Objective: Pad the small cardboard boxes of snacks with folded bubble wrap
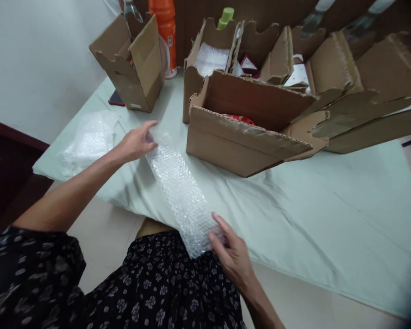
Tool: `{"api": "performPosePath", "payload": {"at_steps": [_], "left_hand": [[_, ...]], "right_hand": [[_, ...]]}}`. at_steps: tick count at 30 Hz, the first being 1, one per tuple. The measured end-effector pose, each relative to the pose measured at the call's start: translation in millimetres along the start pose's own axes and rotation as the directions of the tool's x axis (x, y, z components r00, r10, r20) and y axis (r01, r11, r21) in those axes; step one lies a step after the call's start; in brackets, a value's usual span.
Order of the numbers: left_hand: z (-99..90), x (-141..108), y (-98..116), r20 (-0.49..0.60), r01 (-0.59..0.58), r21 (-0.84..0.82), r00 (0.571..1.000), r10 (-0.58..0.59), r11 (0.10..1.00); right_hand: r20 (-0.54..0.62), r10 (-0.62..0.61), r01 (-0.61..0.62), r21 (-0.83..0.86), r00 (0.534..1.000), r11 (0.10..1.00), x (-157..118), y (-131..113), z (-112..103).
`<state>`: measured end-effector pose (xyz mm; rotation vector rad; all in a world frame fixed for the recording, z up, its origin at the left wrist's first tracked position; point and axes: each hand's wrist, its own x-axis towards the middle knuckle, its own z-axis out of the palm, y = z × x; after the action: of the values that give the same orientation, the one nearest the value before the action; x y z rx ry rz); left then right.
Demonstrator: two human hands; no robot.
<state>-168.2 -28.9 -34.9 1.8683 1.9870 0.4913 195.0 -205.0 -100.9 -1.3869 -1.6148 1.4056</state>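
A long strip of bubble wrap [183, 187] slants from the table down over its front edge, above my lap. My left hand [139, 142] is at the strip's far upper end, thumb and fingers on either side of its corner. At the near lower end, my right hand [230, 251] grips the strip's right edge between thumb and fingers. More bubble wrap [91, 141] lies in a loose pile on the table, left of my left forearm.
Open cardboard boxes, one in front [239, 141] and several behind, stand along the back and right. A narrow box [133, 68] stands back left beside an orange bottle [166, 36]. The pale green cloth [294, 214] covers the table.
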Motion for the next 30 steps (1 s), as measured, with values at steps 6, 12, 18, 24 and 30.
{"api": "performPosePath", "payload": {"at_steps": [6, 12, 18, 24, 30], "left_hand": [[50.3, -57.5, 18.1, -0.178, -0.361, 0.17, 0.904, 0.389, 0.917], [87.1, -150.7, 19.6, 0.02, -0.503, -0.191, 0.857, 0.516, 0.843], [70.2, -146.5, 0.3, 0.111, -0.288, -0.627, 0.887, 0.449, 0.724], [86.6, -160.1, 8.9, 0.05, -0.025, -0.617, 0.996, 0.071, 0.786], [109.3, -164.1, 23.9, -0.302, -0.129, -0.306, 0.953, 0.032, 0.943]], "right_hand": [[0.105, 0.108, -0.121, 0.129, 0.989, 0.984, 14.8, -15.9, 38.3], [0.269, 0.188, -0.242, 0.184, 0.945, 0.953, 17.3, -26.8, 19.7], [0.27, 0.076, -0.211, 0.516, 0.96, 0.831, 54.0, -61.3, 26.1], [0.273, 0.06, -0.234, 0.667, 0.96, 0.707, 108.7, -75.9, 54.6], [0.287, 0.16, -0.309, 0.612, 0.945, 0.728, 123.1, -64.0, 70.1]]}}
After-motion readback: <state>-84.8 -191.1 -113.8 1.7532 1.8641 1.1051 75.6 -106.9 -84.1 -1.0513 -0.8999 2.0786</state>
